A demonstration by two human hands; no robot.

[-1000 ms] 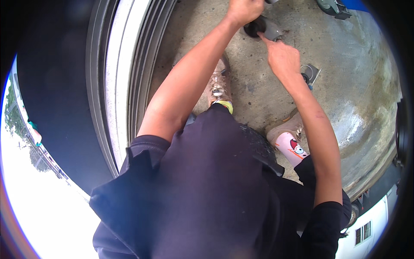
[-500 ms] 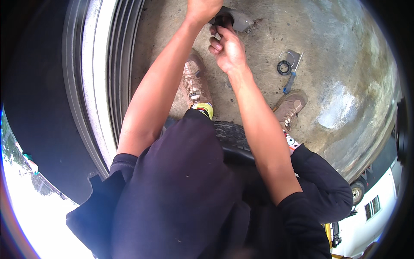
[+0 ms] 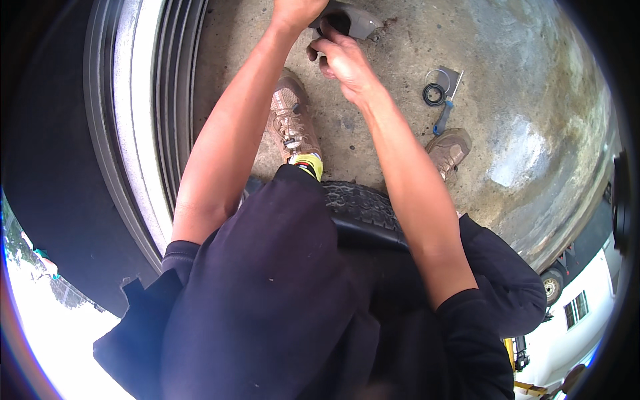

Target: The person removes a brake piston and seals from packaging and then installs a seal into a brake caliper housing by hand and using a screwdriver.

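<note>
A grey part with a round dark opening [image 3: 363,25] lies at the top of the view, low over the concrete. My right hand [image 3: 343,65] is beside it, its index finger reaching to the opening and the other fingers bent and apart. Nothing shows between them, and the fingertips look darkened. Against the part's left side is my left hand [image 3: 298,12]; the upper edge of the picture and the hand itself hide its fingers. I cannot tell whether it grips the part or leans on it.
On the concrete at right lie a black ring [image 3: 433,95], a thin pale ring and a blue-handled scraper [image 3: 443,118]. A tyre [image 3: 360,203] is under me, between my shoes. White and grey ribbed edging [image 3: 137,100] runs along the left.
The view has shifted slightly, so most things sit a little further left. My right index finger now points more into the opening, and more of the opening shows.
</note>
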